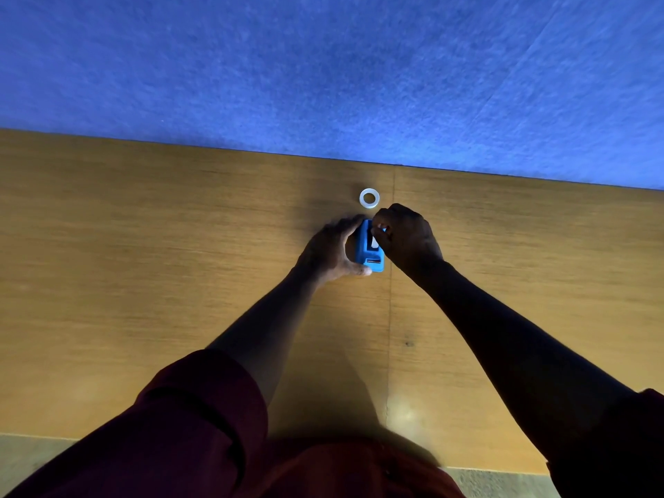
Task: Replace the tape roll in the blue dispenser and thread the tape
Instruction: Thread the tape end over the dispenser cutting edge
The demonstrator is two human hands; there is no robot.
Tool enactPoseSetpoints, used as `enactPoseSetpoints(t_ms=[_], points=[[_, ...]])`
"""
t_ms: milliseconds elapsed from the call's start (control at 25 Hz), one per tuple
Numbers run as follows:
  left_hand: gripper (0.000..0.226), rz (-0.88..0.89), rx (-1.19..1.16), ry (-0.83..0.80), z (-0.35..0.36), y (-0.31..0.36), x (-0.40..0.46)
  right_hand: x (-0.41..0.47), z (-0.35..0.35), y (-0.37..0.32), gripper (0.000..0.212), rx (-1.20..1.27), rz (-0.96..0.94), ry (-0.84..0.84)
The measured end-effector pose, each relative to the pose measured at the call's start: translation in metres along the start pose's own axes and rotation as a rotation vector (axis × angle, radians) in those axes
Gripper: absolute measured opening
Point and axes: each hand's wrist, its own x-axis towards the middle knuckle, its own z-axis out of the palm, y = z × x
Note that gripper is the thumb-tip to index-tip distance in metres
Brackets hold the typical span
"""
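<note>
The blue tape dispenser (pixel 370 253) stands on the wooden table (pixel 143 264) near its far edge. My left hand (pixel 330 251) wraps around the dispenser's left side, thumb at its near end. My right hand (pixel 406 235) is over the dispenser's top right, fingertips pinched at a white piece (pixel 374 241) in the dispenser's opening; what exactly it grips is partly hidden. A white tape ring (pixel 369 198) lies flat on the table just beyond the dispenser, touched by neither hand.
A blue felt wall panel (pixel 323 73) rises directly behind the table's far edge. A seam (pixel 391 318) runs down the tabletop towards me. My dark red sleeves fill the bottom of the view.
</note>
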Motion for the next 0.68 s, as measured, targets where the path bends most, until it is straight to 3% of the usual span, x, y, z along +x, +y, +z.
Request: enactPoseSetpoints(t_ms=[320,680], points=[[0.11,-0.011,-0.009,-0.015,-0.0023,0.0014,-0.0005,0.0012,-0.004,-0.0009,0.018,-0.074,0.008,-0.074],[0.11,-0.013,0.003,-0.016,-0.0028,0.0021,-0.0012,0.0015,-0.0038,-0.0017,0.013,0.003,0.027,-0.031]])
